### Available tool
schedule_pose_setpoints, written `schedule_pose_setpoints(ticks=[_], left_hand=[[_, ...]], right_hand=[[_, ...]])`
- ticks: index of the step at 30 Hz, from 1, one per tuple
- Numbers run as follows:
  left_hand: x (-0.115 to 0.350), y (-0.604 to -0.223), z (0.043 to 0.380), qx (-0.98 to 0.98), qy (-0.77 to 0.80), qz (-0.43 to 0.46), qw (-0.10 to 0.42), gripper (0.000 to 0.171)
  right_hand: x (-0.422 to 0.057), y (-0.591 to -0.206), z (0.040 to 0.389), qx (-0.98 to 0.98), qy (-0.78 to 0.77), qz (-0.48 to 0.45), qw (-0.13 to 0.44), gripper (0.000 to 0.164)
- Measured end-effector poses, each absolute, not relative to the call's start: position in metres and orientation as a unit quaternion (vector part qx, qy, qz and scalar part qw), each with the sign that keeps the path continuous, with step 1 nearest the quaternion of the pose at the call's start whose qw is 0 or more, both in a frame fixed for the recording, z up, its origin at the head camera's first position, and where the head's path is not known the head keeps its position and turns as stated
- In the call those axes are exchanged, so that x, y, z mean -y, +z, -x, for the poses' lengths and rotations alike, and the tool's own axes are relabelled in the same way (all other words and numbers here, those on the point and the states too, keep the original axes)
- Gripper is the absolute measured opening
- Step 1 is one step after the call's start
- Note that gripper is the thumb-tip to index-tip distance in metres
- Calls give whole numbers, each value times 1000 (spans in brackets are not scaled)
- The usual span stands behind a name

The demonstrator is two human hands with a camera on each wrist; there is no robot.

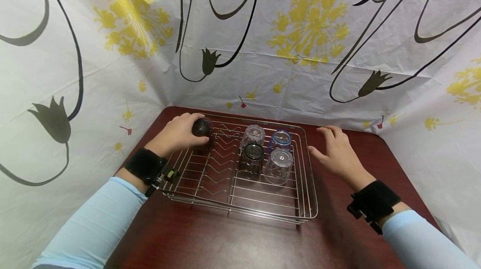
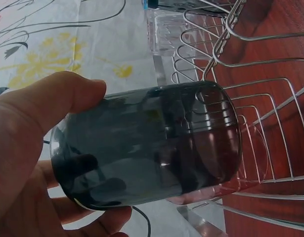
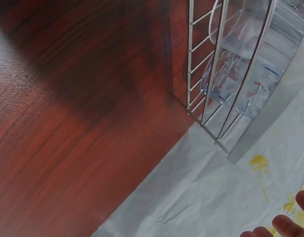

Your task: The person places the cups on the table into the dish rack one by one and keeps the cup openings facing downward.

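Note:
My left hand [image 1: 178, 135] grips an upside-down dark tinted glass [image 1: 203, 130] at the back left of the wire dish rack [image 1: 270, 215]. In the left wrist view, thumb and fingers wrap the glass's base end, and the rim of a clear, reddish-looking glass [image 2: 263, 153] shows behind it. My right hand [image 1: 338, 154] hovers to the right of the rack, fingers loosely bent and holding nothing. Upside down in the rack's right part stand a clear glass [image 1: 253, 134], a blue-tinted glass [image 1: 281, 139], a dark green glass [image 1: 252, 159] and another clear glass [image 1: 279, 165].
Zigzag wire dividers [image 1: 219, 162] run through the rack's left half. The rack stands on a dark red wooden table [image 1: 240, 244]. A white flower-patterned cloth [image 1: 233, 89] hangs behind the table and along both sides.

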State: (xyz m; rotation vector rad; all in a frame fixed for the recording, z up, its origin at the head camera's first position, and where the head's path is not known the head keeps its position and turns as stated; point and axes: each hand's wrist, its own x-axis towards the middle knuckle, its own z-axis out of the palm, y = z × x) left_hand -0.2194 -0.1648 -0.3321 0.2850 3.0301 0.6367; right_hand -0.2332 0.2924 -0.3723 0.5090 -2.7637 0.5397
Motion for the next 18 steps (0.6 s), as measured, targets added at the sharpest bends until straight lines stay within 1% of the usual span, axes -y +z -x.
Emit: schedule_pose_setpoints(ticks=[6, 18], left_hand=[[167, -335, 223, -979, 184, -92, 17, 79], [168, -348, 226, -981, 167, -91, 39, 78]], right_hand=[[-296, -378, 232, 957, 184, -177, 141, 62], [-299, -385, 229, 958, 179, -178, 133, 63]])
